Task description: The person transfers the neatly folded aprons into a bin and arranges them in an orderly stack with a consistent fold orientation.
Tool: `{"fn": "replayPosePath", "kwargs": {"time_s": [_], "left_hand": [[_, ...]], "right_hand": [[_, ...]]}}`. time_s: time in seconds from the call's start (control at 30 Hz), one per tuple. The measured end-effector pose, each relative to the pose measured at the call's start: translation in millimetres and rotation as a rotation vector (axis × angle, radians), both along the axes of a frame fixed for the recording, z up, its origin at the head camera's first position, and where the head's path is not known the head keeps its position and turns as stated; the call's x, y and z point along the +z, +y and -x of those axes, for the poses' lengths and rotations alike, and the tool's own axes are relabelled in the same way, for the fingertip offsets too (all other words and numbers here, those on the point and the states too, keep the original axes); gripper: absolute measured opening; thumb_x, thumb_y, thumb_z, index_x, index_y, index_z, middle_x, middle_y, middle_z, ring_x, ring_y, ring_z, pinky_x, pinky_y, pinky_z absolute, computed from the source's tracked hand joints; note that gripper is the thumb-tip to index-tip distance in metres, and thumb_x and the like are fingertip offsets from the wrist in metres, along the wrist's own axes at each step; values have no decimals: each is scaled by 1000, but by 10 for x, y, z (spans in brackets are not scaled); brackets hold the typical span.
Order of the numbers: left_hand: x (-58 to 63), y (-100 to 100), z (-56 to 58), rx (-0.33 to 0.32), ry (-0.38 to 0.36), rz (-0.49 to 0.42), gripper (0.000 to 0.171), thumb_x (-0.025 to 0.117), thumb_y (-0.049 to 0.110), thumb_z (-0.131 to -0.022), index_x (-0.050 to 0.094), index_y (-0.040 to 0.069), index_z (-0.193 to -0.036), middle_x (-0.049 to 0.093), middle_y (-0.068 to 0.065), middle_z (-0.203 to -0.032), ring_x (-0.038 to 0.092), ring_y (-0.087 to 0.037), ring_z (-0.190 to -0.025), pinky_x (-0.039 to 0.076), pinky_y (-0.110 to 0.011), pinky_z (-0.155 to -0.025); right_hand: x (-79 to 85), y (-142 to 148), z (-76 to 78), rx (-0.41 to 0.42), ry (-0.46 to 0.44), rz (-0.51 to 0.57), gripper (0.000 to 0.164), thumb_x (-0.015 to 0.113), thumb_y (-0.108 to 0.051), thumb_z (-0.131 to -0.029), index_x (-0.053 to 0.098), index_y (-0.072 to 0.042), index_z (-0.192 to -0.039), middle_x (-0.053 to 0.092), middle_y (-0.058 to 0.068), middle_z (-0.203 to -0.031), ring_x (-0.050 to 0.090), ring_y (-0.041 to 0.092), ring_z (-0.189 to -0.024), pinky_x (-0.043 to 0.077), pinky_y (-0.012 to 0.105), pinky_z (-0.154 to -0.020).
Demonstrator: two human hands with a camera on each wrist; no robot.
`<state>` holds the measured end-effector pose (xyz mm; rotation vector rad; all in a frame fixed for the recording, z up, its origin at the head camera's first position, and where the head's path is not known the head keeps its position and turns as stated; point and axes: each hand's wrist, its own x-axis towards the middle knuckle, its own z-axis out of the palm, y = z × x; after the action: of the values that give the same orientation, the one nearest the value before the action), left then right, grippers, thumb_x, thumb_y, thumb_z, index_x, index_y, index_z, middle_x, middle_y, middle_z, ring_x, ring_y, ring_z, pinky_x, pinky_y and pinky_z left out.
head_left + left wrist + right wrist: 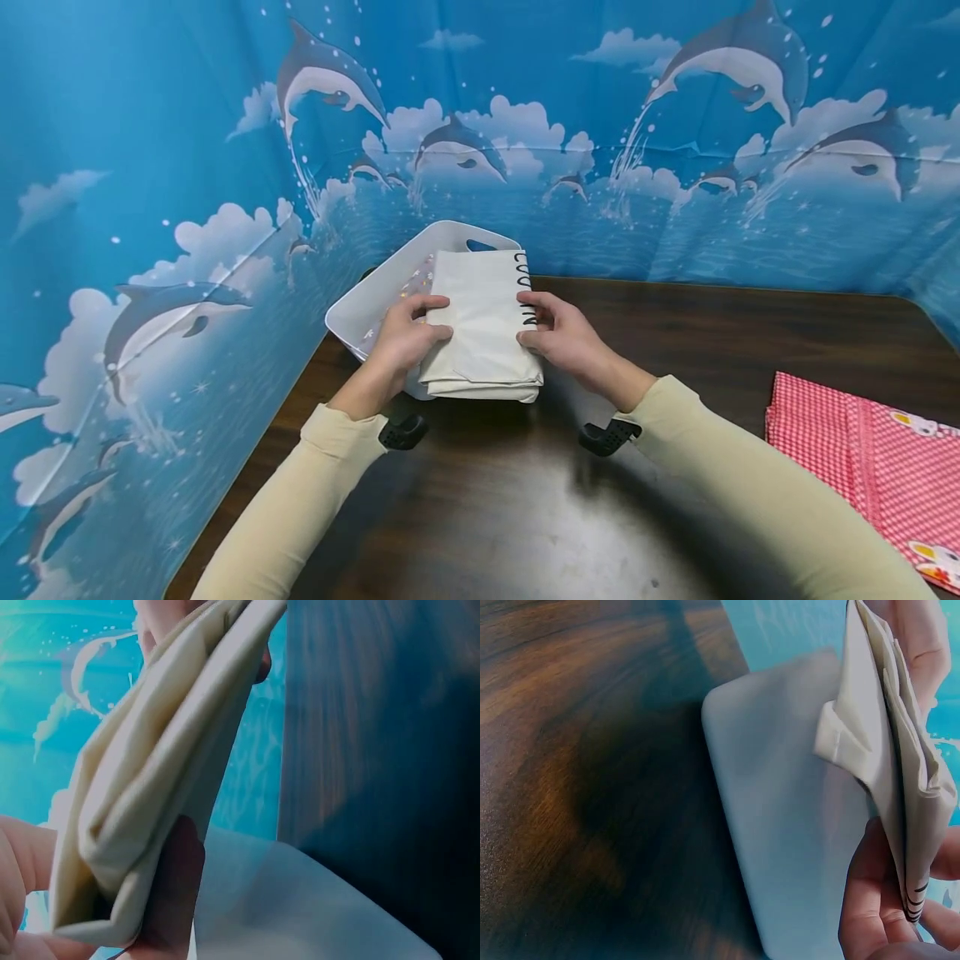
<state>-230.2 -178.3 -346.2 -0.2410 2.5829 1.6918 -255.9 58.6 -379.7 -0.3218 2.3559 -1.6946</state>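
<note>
A folded cream-coloured cloth [483, 321] with dark lettering along its right edge is held up between both hands. My left hand [405, 332] grips its left side, thumb on top and fingers beneath. The right hand [566, 337] pinches the opposite side near the lettering. In the left wrist view the folded layers of the cloth [161, 750] show edge-on. The right wrist view shows the cloth [900, 750] above the outside of a white plastic basket [780, 780]. From the head view, the cloth overlaps the right part of the basket [360, 300], where a patterned fabric [412, 283] lies inside.
A red-and-white checked cloth [840, 450] lies folded on the dark wooden table [660, 333] at the right. Behind and to the left hangs a blue curtain [525, 67] printed with dolphins. The basket stands near the table's back left corner.
</note>
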Motion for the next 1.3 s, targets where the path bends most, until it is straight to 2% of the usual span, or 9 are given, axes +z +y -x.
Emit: {"fn": "replayPosePath", "kwargs": {"time_s": [0.13, 0.27, 0.37, 0.47, 0.63, 0.8, 0.97, 1.13, 1.3], "left_hand": [[13, -4, 16, 0, -17, 34, 54, 65, 4, -96, 59, 8, -151, 45, -18, -163, 48, -38, -142, 45, -55, -118], [37, 5, -24, 2, 47, 110, 60, 66, 7, -96, 54, 5, -154, 49, -22, -158, 54, -38, -133, 51, -52, -108], [-2, 1, -155, 16, 127, 177, 63, 68, 9, -96, 50, 4, -156, 54, -22, -154, 63, -37, -116, 56, -42, -90], [-80, 24, -323, 34, 182, 193, 64, 71, 12, -96, 50, 6, -155, 58, -20, -150, 71, -34, -101, 53, -29, -75], [-196, 96, -582, 35, 187, 97, 63, 77, 12, -95, 52, 8, -153, 59, -20, -144, 76, -28, -100, 52, -23, -72], [-262, 151, -756, 25, 100, -99, 54, 75, 8, -99, 56, 5, -149, 55, -24, -141, 74, -20, -91, 65, -29, -79], [-282, 165, -775, 37, 71, -205, 50, 71, -1, -99, 59, 0, -147, 53, -25, -143, 67, -16, -92, 65, -28, -77], [-206, 105, -726, 101, 56, -203, 54, 70, -4, -94, 60, 2, -147, 55, -24, -140, 65, -17, -95, 62, -22, -73], [-97, 17, -653, 155, 92, -176, 58, 70, -1, -94, 56, 5, -150, 55, -24, -144, 65, -11, -89, 60, -20, -72]], "right_hand": [[3, -3, -2, -7, -4, -7, 63, 67, -7, -101, 48, -13, -161, 49, 15, -128, 48, 27, -109, 43, 33, -81], [21, -1, -3, -16, -13, 8, 63, 67, -7, -101, 48, -12, -162, 48, 14, -125, 47, 26, -107, 42, 32, -79], [19, 6, -6, -22, -34, 25, 64, 67, -7, -101, 48, -13, -162, 48, 14, -125, 47, 26, -107, 43, 32, -80], [5, 29, -15, -28, -53, 38, 64, 66, -5, -101, 47, -12, -162, 49, 14, -128, 48, 27, -110, 44, 31, -82], [-32, 56, -24, -38, -63, 43, 64, 65, -4, -101, 47, -12, -162, 49, 15, -125, 48, 26, -108, 44, 30, -81], [-82, 32, -21, -30, -68, 46, 64, 66, -4, -101, 48, -12, -161, 48, 14, -124, 48, 26, -108, 43, 31, -83], [-97, 8, -38, -24, -87, 68, 63, 67, -5, -99, 50, -12, -159, 46, 12, -123, 47, 27, -113, 45, 32, -83], [-83, -2, -60, -19, -134, 141, 60, 72, -6, -95, 51, -11, -150, 41, 9, -115, 46, 24, -104, 54, 34, -81], [-94, -27, -123, 2, -168, 246, 60, 73, -1, -96, 46, -5, -150, 48, 9, -106, 63, 17, -87, 63, 33, -80]]}}
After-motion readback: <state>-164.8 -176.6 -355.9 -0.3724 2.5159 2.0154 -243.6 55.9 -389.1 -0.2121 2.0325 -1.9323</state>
